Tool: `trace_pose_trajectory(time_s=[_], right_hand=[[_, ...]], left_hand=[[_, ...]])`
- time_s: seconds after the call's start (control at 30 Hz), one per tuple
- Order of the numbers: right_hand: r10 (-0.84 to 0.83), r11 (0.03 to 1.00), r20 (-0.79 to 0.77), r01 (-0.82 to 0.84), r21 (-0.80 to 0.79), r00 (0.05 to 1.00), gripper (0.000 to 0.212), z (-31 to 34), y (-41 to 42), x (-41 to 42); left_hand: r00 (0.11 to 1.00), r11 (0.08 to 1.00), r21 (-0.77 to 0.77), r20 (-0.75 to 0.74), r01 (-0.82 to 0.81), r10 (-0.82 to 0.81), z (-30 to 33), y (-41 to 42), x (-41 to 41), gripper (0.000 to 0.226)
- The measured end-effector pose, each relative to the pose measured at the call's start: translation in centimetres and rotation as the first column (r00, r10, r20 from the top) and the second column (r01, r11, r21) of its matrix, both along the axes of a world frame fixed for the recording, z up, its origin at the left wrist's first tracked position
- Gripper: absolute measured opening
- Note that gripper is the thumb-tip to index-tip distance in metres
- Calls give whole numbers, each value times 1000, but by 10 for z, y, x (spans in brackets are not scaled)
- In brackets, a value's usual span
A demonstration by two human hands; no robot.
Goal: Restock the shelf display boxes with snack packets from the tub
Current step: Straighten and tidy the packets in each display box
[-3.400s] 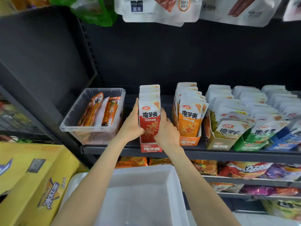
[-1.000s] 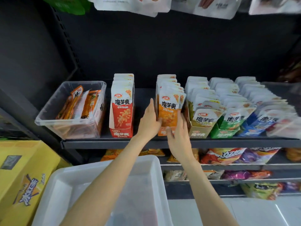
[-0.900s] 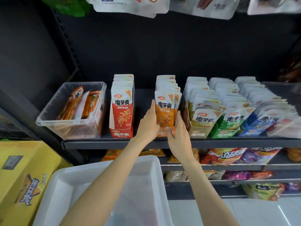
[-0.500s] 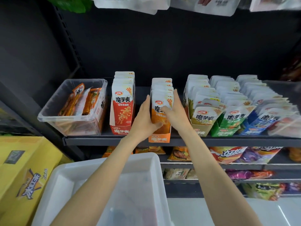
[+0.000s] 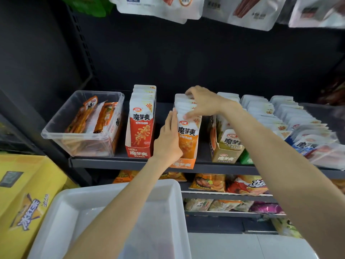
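Observation:
An orange display box (image 5: 183,164) stands at the front edge of the dark shelf (image 5: 104,163), filled with a row of upright orange snack packets (image 5: 188,141). My left hand (image 5: 167,141) presses flat against the left side of that row. My right hand (image 5: 205,103) lies over the packet tops, with fingers at the back of the row and thumb near the front packet. To the left stands a full red display box (image 5: 140,131). A clear tub (image 5: 56,131) on the shelf's left end holds several orange packets.
A large white tub (image 5: 112,193) sits below my arms in front of the shelf. Yellow cartons (image 5: 24,193) stand at the lower left. Tan, green and blue display boxes (image 5: 225,156) fill the shelf to the right. Bags (image 5: 158,6) hang overhead, and lower shelves carry more snacks.
My hands went from the red box to the orange box and pulled it forward and left. My right hand has now risen from the box's right side onto the packet tops.

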State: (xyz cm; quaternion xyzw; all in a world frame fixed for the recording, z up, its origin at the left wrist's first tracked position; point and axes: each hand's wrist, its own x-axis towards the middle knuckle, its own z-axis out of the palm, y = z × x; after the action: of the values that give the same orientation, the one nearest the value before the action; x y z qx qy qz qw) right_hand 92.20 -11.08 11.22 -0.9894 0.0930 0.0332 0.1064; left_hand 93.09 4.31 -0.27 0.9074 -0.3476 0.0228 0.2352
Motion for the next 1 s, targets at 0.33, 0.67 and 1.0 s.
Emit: trace_pose_trajectory(time_s=[0.33,0.67,1.0], right_hand=[[7,955,436,124,-271,900,33,-25,0,-2],[14,989,217,18,-146,976,72,-18,2,-2],[75,983,70,-62,-170,995,85,-17,6,-3]], left_hand=[[998,986,-159,-36,-51,46,6,3,1,117],[998,989,-139,-54,-40,33,3,3,8,115],[994,996,-52,-86,-78,73,1,1,6,109]])
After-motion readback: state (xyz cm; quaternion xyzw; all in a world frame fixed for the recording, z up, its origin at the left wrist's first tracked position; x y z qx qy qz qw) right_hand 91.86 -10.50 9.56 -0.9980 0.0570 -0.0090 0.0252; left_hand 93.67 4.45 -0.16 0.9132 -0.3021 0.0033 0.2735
